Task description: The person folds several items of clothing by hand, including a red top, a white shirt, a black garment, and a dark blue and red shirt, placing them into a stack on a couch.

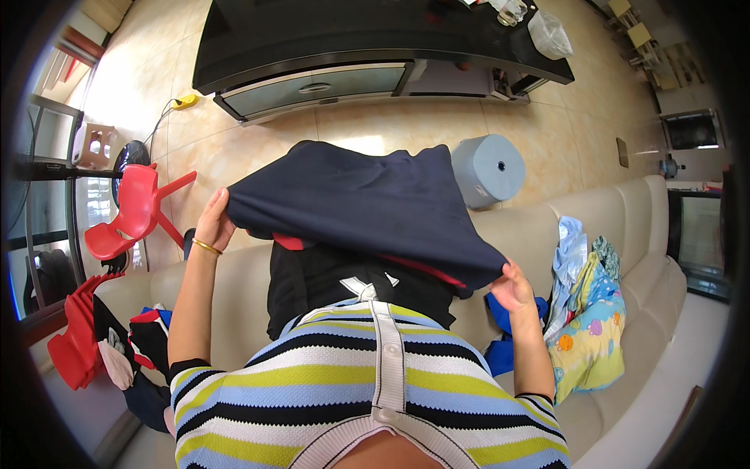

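A dark navy cloth garment (351,193) is stretched out in front of me above my lap. My left hand (214,223) grips its left edge, and my right hand (512,287) pinches its lower right corner. Red fabric shows along the garment's near underside. Beneath it, black clothing (328,287) covers my lap, partly hidden by the navy cloth. Which part of the garment each hand holds, I cannot tell.
I sit on a beige sofa (527,225). Clothes lie at my left, with a yellow patterned cloth (592,346) at my right. Ahead stand a black-topped table (351,35) and a grey-blue round bin (489,170). A red chair (135,205) stands left.
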Available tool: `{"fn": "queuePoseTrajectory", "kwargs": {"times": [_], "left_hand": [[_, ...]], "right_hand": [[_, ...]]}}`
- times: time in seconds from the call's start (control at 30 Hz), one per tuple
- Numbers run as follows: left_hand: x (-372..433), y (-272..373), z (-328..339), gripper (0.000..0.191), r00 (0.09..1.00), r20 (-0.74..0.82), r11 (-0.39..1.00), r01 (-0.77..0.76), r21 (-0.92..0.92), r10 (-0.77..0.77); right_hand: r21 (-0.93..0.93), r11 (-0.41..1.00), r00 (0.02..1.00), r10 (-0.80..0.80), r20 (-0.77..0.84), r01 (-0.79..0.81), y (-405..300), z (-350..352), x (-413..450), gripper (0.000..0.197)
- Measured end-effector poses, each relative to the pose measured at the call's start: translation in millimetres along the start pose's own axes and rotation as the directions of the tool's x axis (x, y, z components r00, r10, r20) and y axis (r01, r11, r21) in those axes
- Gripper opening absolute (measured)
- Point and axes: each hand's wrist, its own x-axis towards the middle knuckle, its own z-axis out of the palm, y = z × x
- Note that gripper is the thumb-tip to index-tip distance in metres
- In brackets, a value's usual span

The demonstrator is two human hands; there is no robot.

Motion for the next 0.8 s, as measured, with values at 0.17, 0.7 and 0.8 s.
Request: {"fn": "queuePoseTrajectory", "kwargs": {"times": [0.17, 0.7, 0.8], "left_hand": [[-2.4, 8.7, 6.6, 0.02, 1.0, -0.024, 0.999, 0.006, 0.042, -0.005], [-4.9, 0.7, 1.5, 0.029, 0.999, 0.023, 0.997, 0.04, 0.065, -0.042], [-4.6, -1.3, 0.9, 0.029, 0.999, 0.011, 0.998, 0.041, 0.043, -0.042]], "right_hand": [[0.126, 0.984, 0.975, 0.104, 0.194, -0.13, -14.7, 1.2, 8.2, 0.018], [-0.563, 0.653, 0.862, 0.396, -0.318, -0.507, 20.4, 12.1, 61.3, 0.039], [-0.18, 0.954, 0.959, 0.207, -0.192, -0.241, 25.9, 16.8, 56.8, 0.045]]}}
